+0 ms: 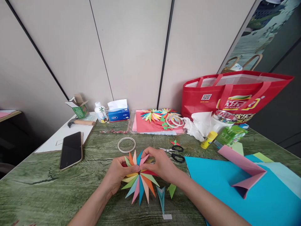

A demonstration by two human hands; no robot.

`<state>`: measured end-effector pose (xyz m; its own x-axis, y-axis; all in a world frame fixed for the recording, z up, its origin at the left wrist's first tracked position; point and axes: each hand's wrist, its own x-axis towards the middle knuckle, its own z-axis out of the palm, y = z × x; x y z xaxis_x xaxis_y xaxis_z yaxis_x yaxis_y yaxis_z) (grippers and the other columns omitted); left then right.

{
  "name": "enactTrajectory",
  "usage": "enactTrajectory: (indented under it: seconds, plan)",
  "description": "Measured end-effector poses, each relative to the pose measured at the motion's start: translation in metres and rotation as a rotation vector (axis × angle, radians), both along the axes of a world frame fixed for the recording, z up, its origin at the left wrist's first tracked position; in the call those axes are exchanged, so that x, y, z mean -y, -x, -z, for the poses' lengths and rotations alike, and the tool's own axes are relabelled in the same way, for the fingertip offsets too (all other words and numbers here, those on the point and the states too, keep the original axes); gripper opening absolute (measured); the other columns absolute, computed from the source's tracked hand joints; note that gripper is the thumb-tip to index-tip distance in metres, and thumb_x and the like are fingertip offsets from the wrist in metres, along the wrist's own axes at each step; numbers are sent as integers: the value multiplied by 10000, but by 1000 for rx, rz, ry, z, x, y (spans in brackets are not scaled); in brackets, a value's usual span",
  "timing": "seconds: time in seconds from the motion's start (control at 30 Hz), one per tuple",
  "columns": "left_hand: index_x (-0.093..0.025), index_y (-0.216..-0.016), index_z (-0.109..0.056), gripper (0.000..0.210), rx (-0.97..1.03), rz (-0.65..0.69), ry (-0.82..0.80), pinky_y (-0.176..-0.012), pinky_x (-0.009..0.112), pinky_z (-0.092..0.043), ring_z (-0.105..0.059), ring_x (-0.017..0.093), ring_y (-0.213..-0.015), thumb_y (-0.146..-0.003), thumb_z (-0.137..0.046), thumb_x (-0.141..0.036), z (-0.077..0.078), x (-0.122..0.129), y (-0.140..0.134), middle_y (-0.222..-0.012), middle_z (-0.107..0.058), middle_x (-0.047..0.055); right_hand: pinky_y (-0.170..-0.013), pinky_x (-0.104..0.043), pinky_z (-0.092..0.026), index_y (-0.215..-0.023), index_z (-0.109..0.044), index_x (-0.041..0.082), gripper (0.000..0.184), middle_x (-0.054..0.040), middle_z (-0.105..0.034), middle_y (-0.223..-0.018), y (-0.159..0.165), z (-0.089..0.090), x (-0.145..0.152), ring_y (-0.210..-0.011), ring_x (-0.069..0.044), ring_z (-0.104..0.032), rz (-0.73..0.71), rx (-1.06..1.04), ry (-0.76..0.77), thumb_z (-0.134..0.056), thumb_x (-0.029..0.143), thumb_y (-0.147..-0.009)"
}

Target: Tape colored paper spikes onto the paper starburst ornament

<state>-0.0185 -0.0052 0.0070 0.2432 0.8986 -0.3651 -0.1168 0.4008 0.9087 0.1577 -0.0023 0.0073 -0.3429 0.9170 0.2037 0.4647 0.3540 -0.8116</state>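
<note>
A many-pointed paper star [141, 185] in pink, blue, orange, green and peach is held low over the green table. My left hand [119, 174] grips its left side, thumb pressed near the centre. With thumb and fingers pinched, my right hand [158, 163] holds a pink point at the upper right. Some points are hidden behind both hands. Just below right lie a folded light-blue paper piece [161, 199] and a green paper scrap [171, 190]. Black-handled scissors [177, 153] rest beyond my right hand, and a roll of tape [126, 144] lies beyond my left.
Blue paper sheets [211, 188] and a folded pink sheet [246, 169] cover the right side. A glue stick [208, 140], crumpled tissues [198, 125] and a red bag [235, 94] stand behind. Leftward are a phone [71, 150], a hammer [81, 122] and a tissue pack [118, 114]. Finished-looking stars [151, 115] lie at the back.
</note>
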Motion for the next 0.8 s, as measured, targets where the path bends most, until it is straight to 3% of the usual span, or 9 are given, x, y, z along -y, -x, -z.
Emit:
enactTrajectory:
  seconds: [0.23,0.37,0.5,0.67,0.8]
  plan:
    - [-121,-630,-659,284,-6,8,1,-506,249,-466,-621,163,-504,-430,-832,-225,-2,1,-1,-589,-704,52,-642,-259,-432,-796,-531,192,286,9,-650,-728,1,-5,-1,-713,-167,-608,38,-124,137,-735,282,-617]
    - [-126,-659,-658,272,-19,10,-8,-541,262,-481,-634,170,-545,-470,-817,-238,-2,0,0,-643,-717,63,-525,-223,-417,-823,-528,176,171,-8,-656,-694,2,-9,-1,-621,-147,-619,-18,-253,304,-599,311,-745]
    - [-136,-611,-628,270,-55,-7,-44,-506,216,-452,-602,130,-499,-438,-825,-200,-3,2,-3,-554,-680,10,-610,-255,-453,-948,-542,170,282,-5,-657,-683,5,-6,0,-670,-164,-623,45,-208,238,-640,265,-702]
    - [-139,-626,-609,327,-49,8,-49,-502,206,-449,-593,122,-495,-386,-831,-135,-3,5,-7,-545,-677,-3,-661,-265,-460,-817,-626,172,138,-18,-656,-734,9,-1,2,-691,-160,-609,61,-110,155,-618,172,-679]
    - [-145,-642,-595,334,-58,-8,-19,-485,211,-443,-598,130,-489,-405,-829,-161,-1,5,-6,-537,-674,-3,-682,-282,-447,-877,-615,189,224,-4,-640,-707,7,1,3,-700,-171,-602,126,-71,104,-653,193,-657]
